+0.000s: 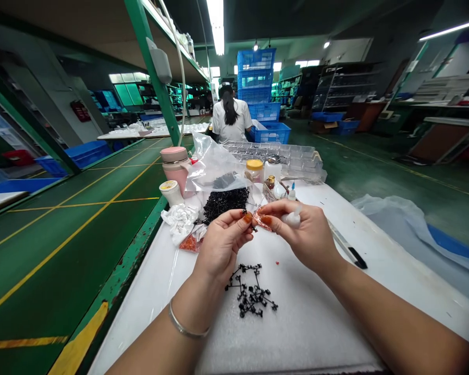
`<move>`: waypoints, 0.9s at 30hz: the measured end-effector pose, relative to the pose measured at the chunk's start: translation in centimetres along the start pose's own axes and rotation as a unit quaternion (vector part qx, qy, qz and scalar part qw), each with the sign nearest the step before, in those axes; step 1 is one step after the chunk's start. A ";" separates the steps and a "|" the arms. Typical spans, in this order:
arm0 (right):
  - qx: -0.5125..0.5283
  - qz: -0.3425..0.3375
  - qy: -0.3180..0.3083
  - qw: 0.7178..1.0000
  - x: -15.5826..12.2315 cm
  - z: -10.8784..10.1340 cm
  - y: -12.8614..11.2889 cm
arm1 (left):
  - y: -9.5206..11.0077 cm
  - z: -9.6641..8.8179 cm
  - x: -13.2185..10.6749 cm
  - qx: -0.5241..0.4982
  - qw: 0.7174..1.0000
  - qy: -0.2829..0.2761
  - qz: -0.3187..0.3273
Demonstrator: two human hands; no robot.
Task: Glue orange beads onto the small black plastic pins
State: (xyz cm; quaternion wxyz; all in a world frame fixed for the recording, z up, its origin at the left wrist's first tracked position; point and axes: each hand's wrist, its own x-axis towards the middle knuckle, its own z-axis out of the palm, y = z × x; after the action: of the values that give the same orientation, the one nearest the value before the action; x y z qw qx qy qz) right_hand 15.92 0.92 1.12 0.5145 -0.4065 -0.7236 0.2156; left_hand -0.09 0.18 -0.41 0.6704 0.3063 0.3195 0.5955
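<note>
My left hand [222,240] is raised over the white foam mat [297,323], its thumb and fingers pinched on a small black plastic part [253,226]. My right hand [303,234] meets it fingertip to fingertip, closed around a small white squeeze bottle [292,219]. Below both hands lies a cluster of finished black parts [252,296] on the mat. A larger heap of black parts [224,202] sits behind the hands beside an open clear plastic bag [213,166].
Behind the heap stand a pink flask [175,165], a white cup [171,191], small jars [255,170] and clear compartment trays [293,156]. A black-handled tool [347,249] lies right of my hands. Crumpled white tissue [180,219] lies left. A person in white [230,117] sits ahead with their back turned.
</note>
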 end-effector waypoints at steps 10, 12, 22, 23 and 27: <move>-0.016 -0.043 -0.010 0.999 -0.5 1.3 0.3 | -0.4 -0.2 0.0 -0.008 1.000 -0.007 0.019; -0.022 -0.042 -0.001 0.999 -0.6 1.3 0.4 | -0.3 -0.2 0.0 -0.002 1.000 -0.004 0.013; -0.073 -0.056 0.059 0.994 -0.3 0.9 0.3 | 0.2 -0.3 0.0 0.060 0.997 -0.014 0.042; -0.075 -0.052 0.064 0.994 -0.3 0.8 0.3 | 0.3 -0.4 0.0 0.067 0.997 -0.017 0.044; -0.079 -0.037 0.074 0.993 -0.4 0.5 0.3 | 0.5 -0.6 0.1 0.081 0.996 -0.024 0.035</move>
State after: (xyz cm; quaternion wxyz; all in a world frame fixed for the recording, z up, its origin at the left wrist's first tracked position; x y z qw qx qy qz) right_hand 15.60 0.86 0.50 0.5408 -0.4333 -0.7128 0.1080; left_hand -0.88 0.32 -0.41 0.6295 0.3848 0.3392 0.5837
